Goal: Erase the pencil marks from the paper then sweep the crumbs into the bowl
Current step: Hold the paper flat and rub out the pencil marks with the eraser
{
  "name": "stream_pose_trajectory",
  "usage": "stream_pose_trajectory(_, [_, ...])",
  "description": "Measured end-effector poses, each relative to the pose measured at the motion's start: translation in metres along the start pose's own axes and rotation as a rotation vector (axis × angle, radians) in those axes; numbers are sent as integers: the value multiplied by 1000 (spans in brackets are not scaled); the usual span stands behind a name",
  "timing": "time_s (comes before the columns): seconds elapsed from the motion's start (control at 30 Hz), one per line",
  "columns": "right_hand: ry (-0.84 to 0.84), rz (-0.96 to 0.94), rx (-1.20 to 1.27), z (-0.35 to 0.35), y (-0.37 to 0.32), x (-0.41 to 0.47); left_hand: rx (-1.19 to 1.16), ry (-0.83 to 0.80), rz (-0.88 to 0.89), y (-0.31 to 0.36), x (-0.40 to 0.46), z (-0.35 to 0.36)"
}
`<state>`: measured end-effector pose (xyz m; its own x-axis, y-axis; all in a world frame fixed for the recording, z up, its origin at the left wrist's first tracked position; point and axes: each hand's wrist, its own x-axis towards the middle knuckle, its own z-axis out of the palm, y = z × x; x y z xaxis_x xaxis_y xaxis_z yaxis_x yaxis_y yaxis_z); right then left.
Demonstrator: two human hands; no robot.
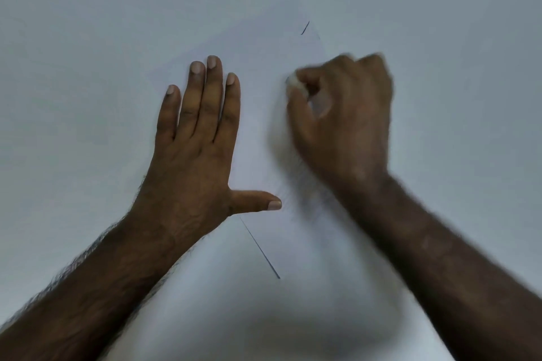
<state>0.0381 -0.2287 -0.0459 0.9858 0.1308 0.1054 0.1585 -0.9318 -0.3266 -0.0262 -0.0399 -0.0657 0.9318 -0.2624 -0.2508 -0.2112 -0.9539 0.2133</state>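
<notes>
A white sheet of paper lies angled on a pale table, its edges hard to tell from the surface. My left hand rests flat on the sheet's left part, fingers together and thumb stretched right. My right hand is blurred and closed around a small white eraser, whose tip touches the paper. A short dark pencil mark sits near the paper's far corner. A long thin line, a pencil mark or the paper's edge, runs below my left thumb. No bowl is in view.
Faint grey smudges show on the paper under my right wrist. My body's shadow falls across the near edge of the table. Both forearms reach in from the bottom corners.
</notes>
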Motion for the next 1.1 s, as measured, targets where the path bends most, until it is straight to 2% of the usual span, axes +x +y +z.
stream_pose_trajectory(0.1, [-146,-160,80,-1,-31,-51,20,24,2,0,-1,3])
stream_pose_trajectory(0.17, [-153,-225,98,-1,-27,-54,21,24,5,-1,-1,3])
stream_pose_trajectory(0.3, [41,-72,-26,6,8,7,4,-13,-1,0,0,0])
stream_pose_trajectory(0.4, [92,44,17,5,11,19,6,-15,2,0,0,-1])
stream_pose_trajectory(0.47, [21,6,28,2,-5,-2,18,-5,4,0,0,0])
stream_pose_trajectory(0.6, [-173,-187,113,-3,-34,-62,10,38,1,1,-1,3])
stream_pose_trajectory(0.7, [-89,-205,38,4,-17,-33,20,14,2,1,0,2])
stream_pose_trajectory(0.77, [20,-113,-41,10,-1,6,10,-5,8,0,0,1])
stream_pose_trajectory(0.87, [110,25,20,12,11,35,7,-10,11,-1,0,0])
stream_pose_trajectory(0.93, [69,7,21,10,2,19,3,-3,9,-1,0,0])
stream_pose_trajectory(1.03, [-97,-112,85,4,-23,-39,-5,12,5,0,-1,0])
stream_pose_trajectory(1.1, [-134,-176,144,-1,-28,-64,4,21,6,0,-1,1])
